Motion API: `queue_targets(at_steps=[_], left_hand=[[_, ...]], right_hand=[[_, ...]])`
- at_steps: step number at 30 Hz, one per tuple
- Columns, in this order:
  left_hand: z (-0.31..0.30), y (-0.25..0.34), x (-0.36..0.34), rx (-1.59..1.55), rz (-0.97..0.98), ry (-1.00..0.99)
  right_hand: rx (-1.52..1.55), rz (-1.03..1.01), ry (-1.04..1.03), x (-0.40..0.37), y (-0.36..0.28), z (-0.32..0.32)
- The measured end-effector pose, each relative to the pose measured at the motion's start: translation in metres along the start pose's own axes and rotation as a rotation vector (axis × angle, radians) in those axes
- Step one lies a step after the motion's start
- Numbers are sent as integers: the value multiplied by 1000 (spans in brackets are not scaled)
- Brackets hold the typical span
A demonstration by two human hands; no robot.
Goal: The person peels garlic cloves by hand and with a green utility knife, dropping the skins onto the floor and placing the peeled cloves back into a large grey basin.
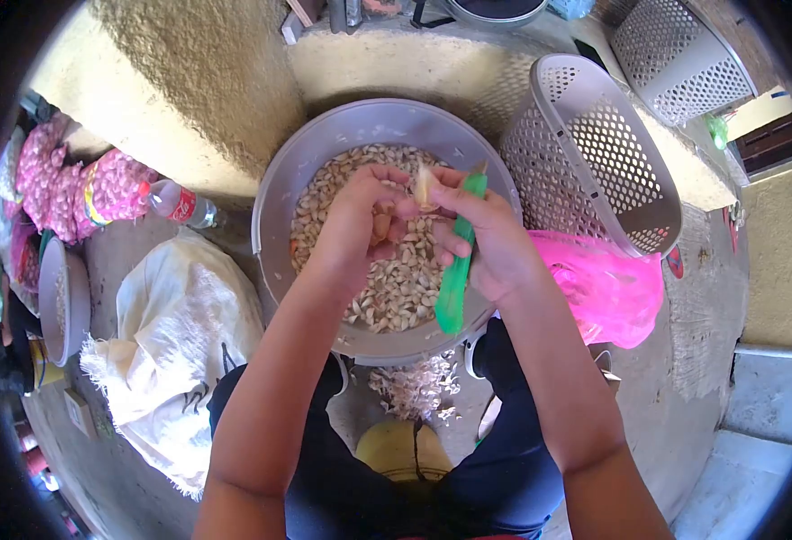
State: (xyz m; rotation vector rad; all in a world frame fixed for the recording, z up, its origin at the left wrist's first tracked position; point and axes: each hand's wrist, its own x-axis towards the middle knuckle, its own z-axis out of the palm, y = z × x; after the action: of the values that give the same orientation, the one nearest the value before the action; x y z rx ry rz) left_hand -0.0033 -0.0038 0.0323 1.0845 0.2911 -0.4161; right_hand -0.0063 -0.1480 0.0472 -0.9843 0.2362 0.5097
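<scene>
A round grey basin [274,225] full of pale garlic cloves [396,301] stands in front of me. Over it, my left hand [369,216] curls its fingers around brownish garlic pieces. My right hand [490,234] holds a knife with a green-wrapped handle [455,283], which slants down across the palm. Between the right thumb and fingertips is a pale garlic clove [425,187], close to the left fingertips. Most of the knife's blade is hidden or too small to make out.
A grey perforated basket [594,153] and a pink plastic bag [612,288] are at the right. Left are a white sack [180,333], a bottle [182,204], garlic-filled net bags [108,184] and another basin [63,301]. Peelings [416,387] lie below the basin.
</scene>
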Motion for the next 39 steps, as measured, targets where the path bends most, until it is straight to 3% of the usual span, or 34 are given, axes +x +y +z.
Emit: queue_targets(at_steps=[2,5,11,14,17,20,23,26,35,39], left_hand=[[2,1,-1,162,185,64],[5,-2,-6,777,575,17],[6,-5,-7,932,757,9],[4,-8,-5,893,769,21],[5,-9,-5,841,639,57],[0,-13,5,518,245,54],[2,-17,5,409,198,15],[2,-15,2,437,197,18],[3,-17,-6,781,552,130],[3,-14,-8,831,577,134]], right_hand=[[24,-51,87,-1,-2,0],[-74,-128,146,1,0,-8],[-230,-176,192,-4,1,-8],[-197,-153,166,-4,1,-11],[-184,-123,153,-4,2,-11],[-175,-134,127,-5,5,-12],[-231,-148,122,-5,5,-12],[-253,-144,113,-6,4,-11],[-407,-113,149,-3,8,-9],[-415,-80,133,-3,10,-10]])
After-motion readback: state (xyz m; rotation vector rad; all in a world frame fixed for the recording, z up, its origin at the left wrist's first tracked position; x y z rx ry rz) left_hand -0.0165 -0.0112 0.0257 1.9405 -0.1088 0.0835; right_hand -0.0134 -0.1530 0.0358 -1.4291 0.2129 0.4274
